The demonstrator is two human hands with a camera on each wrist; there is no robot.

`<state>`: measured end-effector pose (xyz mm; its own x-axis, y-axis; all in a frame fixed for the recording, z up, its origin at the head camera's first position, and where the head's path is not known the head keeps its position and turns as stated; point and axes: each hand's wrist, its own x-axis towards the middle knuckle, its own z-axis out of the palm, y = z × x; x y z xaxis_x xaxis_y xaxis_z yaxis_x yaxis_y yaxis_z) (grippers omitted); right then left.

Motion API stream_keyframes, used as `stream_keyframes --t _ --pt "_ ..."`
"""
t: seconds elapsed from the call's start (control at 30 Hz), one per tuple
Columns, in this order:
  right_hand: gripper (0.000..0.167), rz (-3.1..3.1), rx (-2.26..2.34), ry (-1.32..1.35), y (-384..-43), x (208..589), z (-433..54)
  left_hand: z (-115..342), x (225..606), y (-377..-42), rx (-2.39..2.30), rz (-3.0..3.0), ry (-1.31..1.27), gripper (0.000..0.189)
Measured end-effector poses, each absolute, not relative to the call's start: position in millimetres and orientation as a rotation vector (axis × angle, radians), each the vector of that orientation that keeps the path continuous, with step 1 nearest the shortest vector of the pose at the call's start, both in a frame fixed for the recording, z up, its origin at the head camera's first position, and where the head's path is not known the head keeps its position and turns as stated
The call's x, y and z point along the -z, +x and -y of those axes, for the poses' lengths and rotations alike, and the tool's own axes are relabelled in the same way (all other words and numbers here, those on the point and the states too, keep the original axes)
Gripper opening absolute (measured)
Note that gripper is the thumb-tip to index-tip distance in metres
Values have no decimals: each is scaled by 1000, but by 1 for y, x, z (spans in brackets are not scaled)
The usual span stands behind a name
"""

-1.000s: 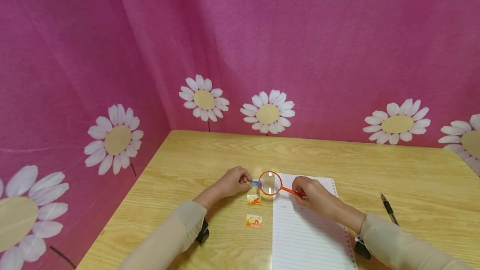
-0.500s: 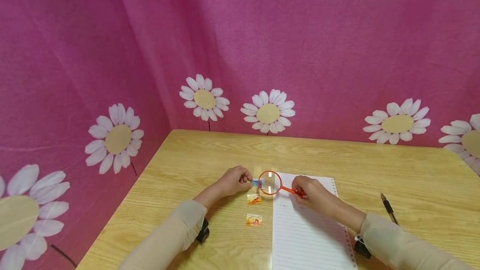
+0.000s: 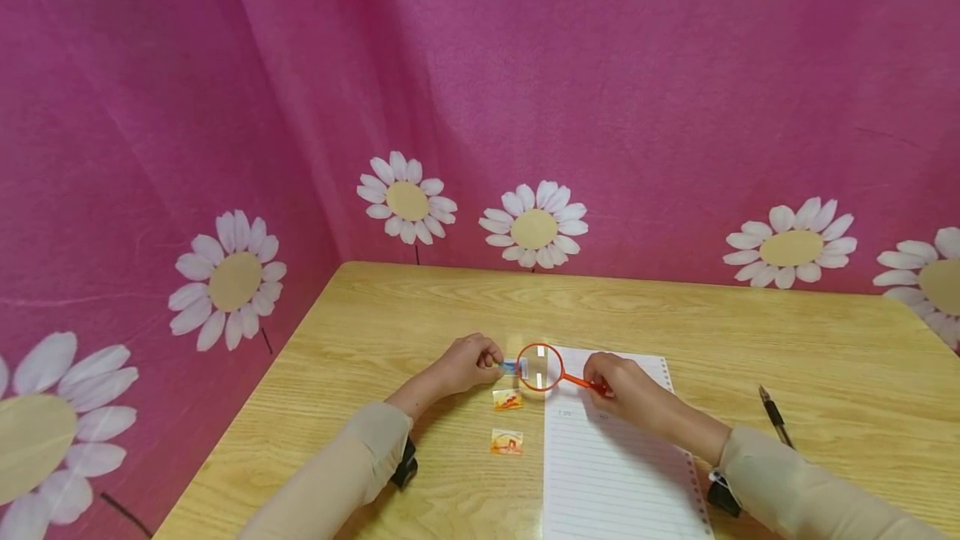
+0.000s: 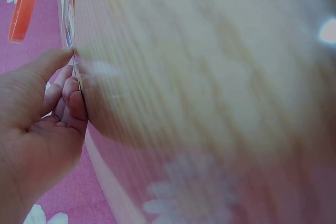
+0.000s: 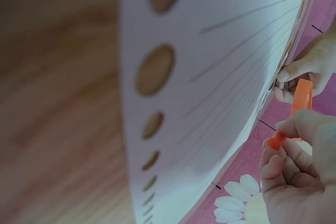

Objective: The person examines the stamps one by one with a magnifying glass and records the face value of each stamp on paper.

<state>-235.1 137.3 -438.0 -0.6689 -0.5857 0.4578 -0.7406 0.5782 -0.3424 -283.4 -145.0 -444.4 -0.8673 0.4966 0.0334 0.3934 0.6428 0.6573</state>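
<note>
My left hand [image 3: 468, 362] pinches the left edge of a small blue stamp-like picture [image 3: 511, 367] at the table surface. In the left wrist view, the thumb and curled fingers [image 4: 75, 106] meet at its edge. My right hand [image 3: 628, 390] grips the handle of an orange-red magnifying glass [image 3: 576, 379] between thumb and fingers. Its round lens overlaps the right end of the blue picture and the left edge of the paper. The right wrist view has the orange handle [image 5: 276, 140] in the fingertips, the lens rim raised off the sheet.
Two small yellow-orange stamp-like pictures, one nearer the blue one [image 3: 507, 400] and one lower [image 3: 507, 442], lie in a column. A lined, hole-punched sheet [image 3: 615, 482] with faint writing near its top lies under my right forearm. A black pen [image 3: 776, 417] lies right of it. Pink flowered cloth [image 3: 637, 107] hangs behind the table.
</note>
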Motion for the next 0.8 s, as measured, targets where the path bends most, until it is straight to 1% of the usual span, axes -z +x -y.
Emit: stream_keyframes --t 0.3,0.8 --pt "28 2470 -742 1086 -234 440 -143 145 445 -283 -1005 -2721 759 12" --pt "29 2469 -687 1049 -232 443 -158 145 447 -284 -1012 -2713 753 12"
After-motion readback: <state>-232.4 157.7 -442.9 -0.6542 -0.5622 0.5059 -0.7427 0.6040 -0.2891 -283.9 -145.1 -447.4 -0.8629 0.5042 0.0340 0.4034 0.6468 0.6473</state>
